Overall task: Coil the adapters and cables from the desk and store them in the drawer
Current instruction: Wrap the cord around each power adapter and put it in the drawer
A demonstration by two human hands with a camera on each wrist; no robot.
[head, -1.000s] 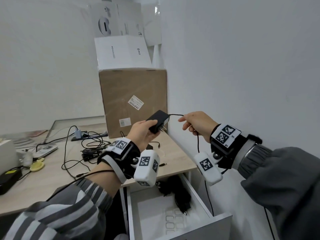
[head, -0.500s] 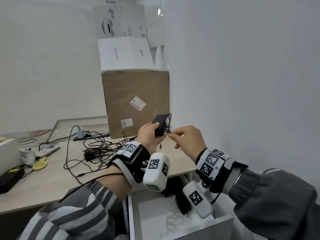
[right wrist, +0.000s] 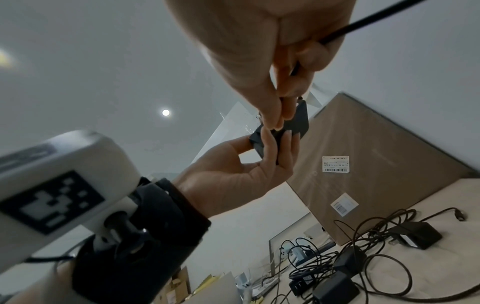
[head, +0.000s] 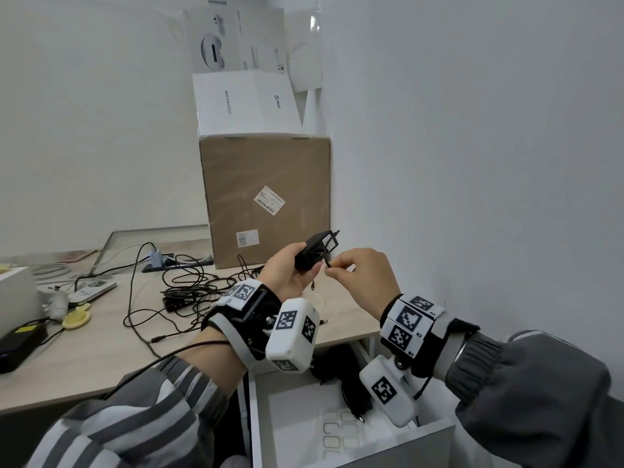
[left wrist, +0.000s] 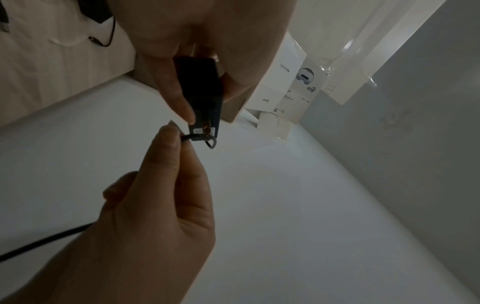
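Note:
My left hand point(head: 290, 268) grips a black adapter point(head: 315, 249) above the desk corner, prongs pointing up and right. In the left wrist view the adapter point(left wrist: 202, 96) sits between thumb and fingers. My right hand point(head: 361, 275) pinches its thin black cable point(left wrist: 191, 137) right beside the adapter body, and the cable point(right wrist: 363, 22) trails back past the wrist. Below the hands the white drawer point(head: 290, 430) stands open with black adapters point(head: 351, 390) in its back right part. More adapters and tangled cables point(head: 189, 285) lie on the desk.
A large brown cardboard box point(head: 266, 197) stands at the desk's back right with white boxes point(head: 243, 99) stacked on it. The white wall point(head: 472, 163) runs close along the right. A black brick point(head: 17, 342) and a yellow object point(head: 76, 319) lie at the desk's left.
My right hand has come in from the right, sliding along the cable until it pinches it right at the adapter. The left hand lifted and tilted the adapter upward.

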